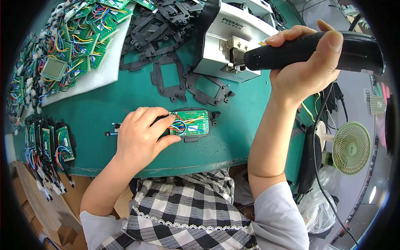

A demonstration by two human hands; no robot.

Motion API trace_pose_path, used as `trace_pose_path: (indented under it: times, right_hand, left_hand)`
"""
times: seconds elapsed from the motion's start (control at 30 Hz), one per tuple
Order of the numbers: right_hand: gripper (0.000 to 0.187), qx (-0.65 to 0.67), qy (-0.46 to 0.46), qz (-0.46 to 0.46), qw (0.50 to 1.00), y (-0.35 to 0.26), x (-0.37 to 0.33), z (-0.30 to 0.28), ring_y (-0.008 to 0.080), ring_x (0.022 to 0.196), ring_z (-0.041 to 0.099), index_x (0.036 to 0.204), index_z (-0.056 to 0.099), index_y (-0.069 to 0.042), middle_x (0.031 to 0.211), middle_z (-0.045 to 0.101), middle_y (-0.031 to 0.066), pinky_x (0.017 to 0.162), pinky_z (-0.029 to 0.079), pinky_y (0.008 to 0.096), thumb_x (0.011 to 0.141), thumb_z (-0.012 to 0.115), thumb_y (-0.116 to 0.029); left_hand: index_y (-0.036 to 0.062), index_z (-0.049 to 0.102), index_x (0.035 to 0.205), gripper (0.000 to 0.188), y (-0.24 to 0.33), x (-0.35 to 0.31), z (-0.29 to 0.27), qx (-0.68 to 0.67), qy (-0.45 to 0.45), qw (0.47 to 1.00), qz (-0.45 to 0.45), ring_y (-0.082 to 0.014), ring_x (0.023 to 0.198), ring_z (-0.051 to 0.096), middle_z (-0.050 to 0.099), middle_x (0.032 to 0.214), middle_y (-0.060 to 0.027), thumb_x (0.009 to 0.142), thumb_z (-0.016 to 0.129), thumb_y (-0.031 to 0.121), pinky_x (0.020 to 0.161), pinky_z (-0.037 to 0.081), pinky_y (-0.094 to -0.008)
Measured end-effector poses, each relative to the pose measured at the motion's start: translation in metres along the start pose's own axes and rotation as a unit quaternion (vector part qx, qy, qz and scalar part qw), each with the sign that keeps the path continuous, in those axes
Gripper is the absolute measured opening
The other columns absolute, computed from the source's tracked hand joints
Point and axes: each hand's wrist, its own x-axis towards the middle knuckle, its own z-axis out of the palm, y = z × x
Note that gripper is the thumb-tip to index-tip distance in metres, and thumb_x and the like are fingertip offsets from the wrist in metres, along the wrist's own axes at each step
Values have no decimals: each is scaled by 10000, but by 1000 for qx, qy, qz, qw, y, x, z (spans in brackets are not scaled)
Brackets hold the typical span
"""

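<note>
While the left hand (141, 135) pinches the wired circuit board (196, 123) and black plastic bracket (214, 117) on the green table (231, 143), the right hand (306, 77) grips an electric screwdriver (293, 52) at the screw feeder (221, 43), apparently for pickup, which next calls for straight withdrawal.

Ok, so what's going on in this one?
A person is at a green bench with both hands occupied. The left hand rests at the left end of a wired green circuit board lying on a black frame. The right hand grips what looks like a black power screwdriver, its nose at the front of a silver machine. Loose black frames lie beyond the board; more wired boards are heaped at upper left.
</note>
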Motion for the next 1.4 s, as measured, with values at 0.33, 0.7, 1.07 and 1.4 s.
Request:
trace_pose_path:
  times: [0.33, 0.7, 1.07, 1.4]
  right_hand:
    - [640, 20, 7, -13, 1000, -5, 8, -4, 234, 460, 562, 1091, 427, 55, 621, 567, 154, 457, 511, 354, 872, 556, -532]
    - [642, -32, 50, -22, 998, -10, -11, 4, 227, 456, 574, 1100, 427, 71, 620, 566, 153, 449, 503, 325, 893, 549, -524]
    - [682, 103, -138, 156, 973, -32, -70, 59, 203, 431, 552, 1154, 391, 88, 619, 554, 147, 419, 476, 294, 878, 554, -514]
    - [621, 128, -182, 86, 971, -21, -86, 69, 157, 433, 542, 1087, 428, 86, 615, 566, 114, 408, 453, 252, 853, 604, -461]
  left_hand:
    - [74, 676, 957, 422, -1, 0, 2, -5, 11, 1000, 8, -240, 876, 587, 632, 998, -34, 623, 802, 300, 740, 466, -365]
    - [65, 680, 926, 400, 0, -1, 3, -17, 26, 999, 9, -242, 863, 596, 634, 988, -41, 610, 802, 277, 742, 481, -368]
    - [91, 663, 919, 382, -3, -3, 5, -24, 38, 999, 17, -223, 870, 598, 624, 985, -18, 608, 793, 271, 735, 479, -360]
    - [84, 670, 914, 359, -2, -3, 1, -10, 33, 999, 13, -187, 911, 587, 610, 972, -3, 625, 783, 264, 748, 467, -325]
